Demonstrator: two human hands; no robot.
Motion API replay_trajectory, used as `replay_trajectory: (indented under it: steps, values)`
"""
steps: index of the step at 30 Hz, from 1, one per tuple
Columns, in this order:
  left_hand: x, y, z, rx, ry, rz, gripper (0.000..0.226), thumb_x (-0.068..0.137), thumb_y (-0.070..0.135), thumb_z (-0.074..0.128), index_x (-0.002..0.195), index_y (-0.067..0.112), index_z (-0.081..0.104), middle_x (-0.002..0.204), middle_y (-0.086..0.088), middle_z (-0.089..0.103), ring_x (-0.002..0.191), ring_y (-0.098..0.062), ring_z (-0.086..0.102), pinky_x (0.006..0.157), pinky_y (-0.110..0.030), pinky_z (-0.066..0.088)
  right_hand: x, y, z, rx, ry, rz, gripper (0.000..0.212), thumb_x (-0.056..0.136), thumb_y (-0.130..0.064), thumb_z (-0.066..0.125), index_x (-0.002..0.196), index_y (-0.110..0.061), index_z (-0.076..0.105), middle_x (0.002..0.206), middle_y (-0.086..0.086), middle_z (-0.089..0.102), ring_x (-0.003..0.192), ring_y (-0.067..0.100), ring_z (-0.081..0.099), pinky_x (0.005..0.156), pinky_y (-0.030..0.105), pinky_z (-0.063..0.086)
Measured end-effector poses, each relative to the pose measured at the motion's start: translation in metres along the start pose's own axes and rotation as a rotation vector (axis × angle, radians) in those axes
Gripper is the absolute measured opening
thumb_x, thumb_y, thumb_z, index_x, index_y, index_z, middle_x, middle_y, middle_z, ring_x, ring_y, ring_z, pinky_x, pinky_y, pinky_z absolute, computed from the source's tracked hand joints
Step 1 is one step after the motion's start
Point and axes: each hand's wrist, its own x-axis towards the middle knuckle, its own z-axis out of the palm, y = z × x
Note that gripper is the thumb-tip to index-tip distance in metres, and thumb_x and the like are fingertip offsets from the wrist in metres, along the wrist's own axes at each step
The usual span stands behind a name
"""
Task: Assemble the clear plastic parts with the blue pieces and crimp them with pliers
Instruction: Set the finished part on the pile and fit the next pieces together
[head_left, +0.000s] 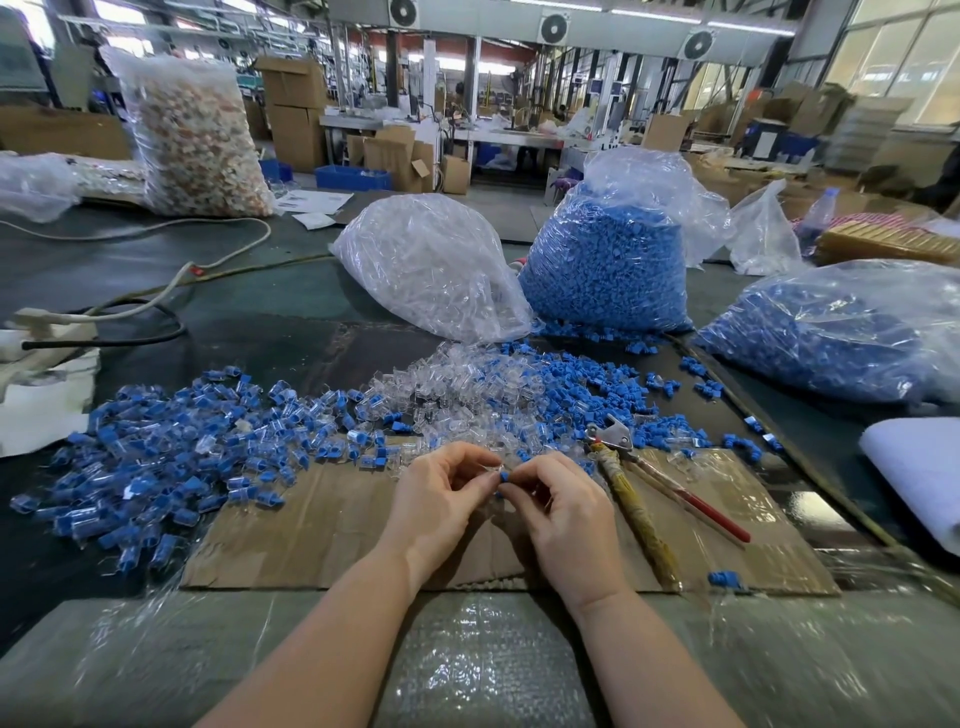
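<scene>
1. Head view, nearest: a sheet of bubble wrap (467, 670) covers the table edge, its surface dimpled and glossy.
2. Over a flat piece of brown cardboard (322, 525), the left hand (441, 499) and right hand (561, 509) meet fingertip to fingertip. The left fingers are curled and pinch a clear plastic part (491, 467); the right fingers are curled and pinch a small blue piece (504, 476) against it.
3. Just right of the hands, pliers (613, 441) lie on the cardboard, metal head away from the person, one handle wrapped in yellowish tape, the other red.
4. Left of the cardboard lies a heap of joined blue-and-clear pieces (171, 467); beyond the hands, loose clear parts (447, 384) and loose blue pieces (571, 374) are mixed.
5. Farther back stand crinkled transparent bags: one of clear parts (431, 265), two of blue pieces (608, 265) (841, 332).
6. Farthest, a tall bag of pale orange-white bits (192, 135) and cardboard boxes (293, 109). No writing is legible anywhere.
</scene>
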Motion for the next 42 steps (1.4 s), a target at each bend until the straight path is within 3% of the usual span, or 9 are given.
replay_trajectory:
  steps: [3, 7, 10, 15, 20, 26, 31, 35, 42]
  values:
    - [-0.0002, 0.0001, 0.0001, -0.009, -0.001, 0.001, 0.015, 0.082, 0.001, 0.065, 0.088, 0.014, 0.067, 0.079, -0.008, 0.070, 0.069, -0.008, 0.064, 0.063, -0.017, 0.051, 0.0001, 0.0018, -0.0006, 0.023, -0.013, -0.007, 0.005, 0.081, -0.012, 0.071, 0.085, -0.013, 0.066, 0.082, -0.004, 0.063, 0.078, 0.013, 0.058, 0.072, 0.034, 0.050]
    - [0.0006, 0.0001, 0.0015, -0.023, -0.002, 0.006, 0.018, 0.083, -0.003, 0.063, 0.088, 0.013, 0.068, 0.080, -0.011, 0.070, 0.071, -0.013, 0.064, 0.067, -0.020, 0.052, 0.0006, 0.0012, -0.0020, 0.100, -0.087, -0.015, 0.022, 0.084, -0.019, 0.066, 0.106, -0.018, 0.070, 0.095, -0.006, 0.066, 0.090, 0.010, 0.061, 0.082, 0.029, 0.049]
    - [0.0004, -0.0006, 0.0022, -0.025, 0.008, 0.017, 0.021, 0.082, -0.005, 0.063, 0.084, 0.015, 0.068, 0.080, -0.012, 0.070, 0.070, -0.011, 0.062, 0.067, -0.018, 0.050, 0.0011, -0.0003, -0.0025, 0.116, -0.082, 0.001, 0.026, 0.080, -0.029, 0.060, 0.098, -0.014, 0.072, 0.090, -0.002, 0.066, 0.086, 0.014, 0.062, 0.078, 0.031, 0.050]
    - [0.0004, -0.0014, 0.0011, -0.043, -0.010, 0.017, 0.014, 0.082, 0.001, 0.065, 0.086, 0.014, 0.069, 0.078, -0.010, 0.071, 0.067, -0.010, 0.064, 0.062, -0.017, 0.051, -0.0001, 0.0026, -0.0004, 0.079, -0.039, -0.002, 0.006, 0.083, -0.014, 0.069, 0.089, -0.013, 0.068, 0.087, -0.003, 0.066, 0.082, 0.013, 0.060, 0.075, 0.034, 0.050]
    - [0.0002, -0.0029, 0.0001, -0.061, 0.010, -0.006, 0.011, 0.083, 0.002, 0.065, 0.088, 0.012, 0.068, 0.074, -0.008, 0.069, 0.064, -0.008, 0.063, 0.059, -0.017, 0.049, -0.0004, 0.0021, 0.0002, 0.033, -0.014, 0.012, 0.006, 0.082, -0.013, 0.071, 0.081, -0.011, 0.066, 0.078, -0.003, 0.064, 0.076, 0.014, 0.058, 0.071, 0.035, 0.050]
    - [0.0004, -0.0030, -0.0003, -0.051, 0.012, -0.002, 0.013, 0.083, 0.003, 0.065, 0.087, 0.014, 0.068, 0.074, -0.004, 0.069, 0.066, -0.007, 0.063, 0.060, -0.015, 0.048, -0.0005, 0.0011, 0.0004, 0.032, -0.024, -0.012, 0.003, 0.082, -0.013, 0.070, 0.081, -0.012, 0.067, 0.078, -0.004, 0.065, 0.075, 0.014, 0.058, 0.071, 0.035, 0.050]
    - [0.0004, -0.0015, 0.0004, -0.058, -0.010, 0.002, 0.017, 0.084, 0.001, 0.064, 0.085, 0.018, 0.069, 0.073, 0.001, 0.070, 0.066, -0.004, 0.064, 0.060, -0.013, 0.047, 0.0009, 0.0040, -0.0003, 0.078, -0.058, -0.025, 0.017, 0.084, -0.010, 0.068, 0.100, -0.016, 0.069, 0.093, -0.008, 0.066, 0.090, 0.007, 0.060, 0.081, 0.023, 0.049]
    - [0.0000, -0.0006, 0.0005, -0.053, -0.013, 0.006, 0.015, 0.084, 0.001, 0.064, 0.087, 0.015, 0.069, 0.077, -0.006, 0.071, 0.068, -0.007, 0.064, 0.061, -0.015, 0.048, 0.0015, 0.0058, -0.0001, 0.081, -0.053, -0.018, 0.014, 0.083, -0.011, 0.069, 0.096, -0.015, 0.070, 0.092, -0.005, 0.066, 0.088, 0.009, 0.060, 0.079, 0.021, 0.047]
    - [0.0007, -0.0001, 0.0006, -0.019, -0.008, 0.011, 0.013, 0.083, 0.001, 0.064, 0.089, 0.012, 0.070, 0.078, -0.008, 0.070, 0.068, -0.008, 0.063, 0.063, -0.017, 0.049, 0.0019, 0.0055, 0.0005, 0.081, -0.056, 0.004, 0.012, 0.083, -0.014, 0.069, 0.094, -0.017, 0.069, 0.089, -0.007, 0.064, 0.086, 0.009, 0.059, 0.078, 0.028, 0.050]
